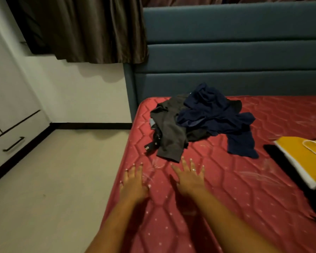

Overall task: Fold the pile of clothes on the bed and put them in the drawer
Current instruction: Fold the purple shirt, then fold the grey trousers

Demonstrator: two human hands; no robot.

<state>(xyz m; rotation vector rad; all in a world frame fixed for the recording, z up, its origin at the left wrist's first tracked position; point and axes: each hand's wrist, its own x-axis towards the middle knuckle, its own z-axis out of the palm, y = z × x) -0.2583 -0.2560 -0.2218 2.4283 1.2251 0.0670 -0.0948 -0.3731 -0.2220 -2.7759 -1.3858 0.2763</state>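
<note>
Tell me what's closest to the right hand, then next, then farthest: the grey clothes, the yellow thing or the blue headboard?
1. The grey clothes: just past the fingertips of the right hand.
2. The yellow thing: off to the right on the mattress.
3. The blue headboard: behind the clothes, at the far end.

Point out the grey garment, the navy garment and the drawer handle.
grey garment [169, 132]: head view, middle of its flat part.
navy garment [208, 110]: head view, its bunched centre.
drawer handle [14, 144]: head view, middle of the bar.
</note>
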